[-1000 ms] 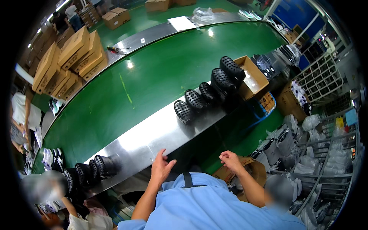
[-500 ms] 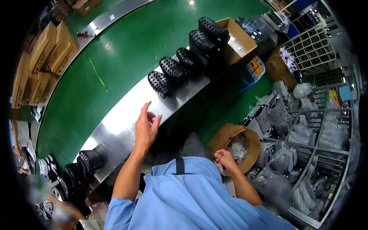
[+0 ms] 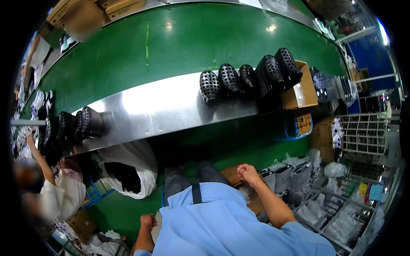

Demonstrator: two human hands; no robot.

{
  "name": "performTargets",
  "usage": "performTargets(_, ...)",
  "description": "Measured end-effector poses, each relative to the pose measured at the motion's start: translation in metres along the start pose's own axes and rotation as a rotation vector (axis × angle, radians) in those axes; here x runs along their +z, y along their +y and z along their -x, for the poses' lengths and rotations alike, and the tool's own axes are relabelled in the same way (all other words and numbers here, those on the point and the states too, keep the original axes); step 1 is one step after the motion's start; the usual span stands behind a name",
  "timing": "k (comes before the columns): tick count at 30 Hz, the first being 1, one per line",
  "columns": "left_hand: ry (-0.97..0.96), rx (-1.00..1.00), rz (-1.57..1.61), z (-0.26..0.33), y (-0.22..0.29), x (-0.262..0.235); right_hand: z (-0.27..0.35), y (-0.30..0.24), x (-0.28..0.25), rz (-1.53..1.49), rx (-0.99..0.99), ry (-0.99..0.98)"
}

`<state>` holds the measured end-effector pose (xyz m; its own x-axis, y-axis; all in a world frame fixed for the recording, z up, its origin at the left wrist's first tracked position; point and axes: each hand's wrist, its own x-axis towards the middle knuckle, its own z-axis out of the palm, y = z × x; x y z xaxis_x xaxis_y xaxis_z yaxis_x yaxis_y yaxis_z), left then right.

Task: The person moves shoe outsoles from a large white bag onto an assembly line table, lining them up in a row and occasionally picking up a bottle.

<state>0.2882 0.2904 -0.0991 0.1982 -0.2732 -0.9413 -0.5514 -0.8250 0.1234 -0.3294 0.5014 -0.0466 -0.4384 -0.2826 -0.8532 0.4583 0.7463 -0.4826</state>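
Just beside my right hand there is an open brown cardboard carton, partly hidden behind my arm and shirt; clear, crumpled plastic shows in it. Near my left hand, a pale object is mostly covered.

The left grip hangs low and curled. The right grip is loosely curled, its forearm angled forward.
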Motion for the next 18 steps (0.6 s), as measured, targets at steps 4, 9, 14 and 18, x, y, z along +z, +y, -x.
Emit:
performTargets(4,-0.018,0.074,-0.006,0.084,0.015,0.095,0.001,-0.037,-0.019,0.078,-0.018,0.003)
performTargets(9,-0.169,0.159,0.421,0.052,-0.050,0.135,-0.011,-0.056,0.013,0.313,-0.023,-0.215)
performTargets(14,-0.025,0.339,0.463,0.076,-0.062,0.140,0.016,-0.087,0.077,0.521,-0.120,-0.354)
performTargets(18,0.044,0.213,0.645,0.088,-0.081,0.140,0.026,-0.109,0.126,0.620,-0.176,-0.428)
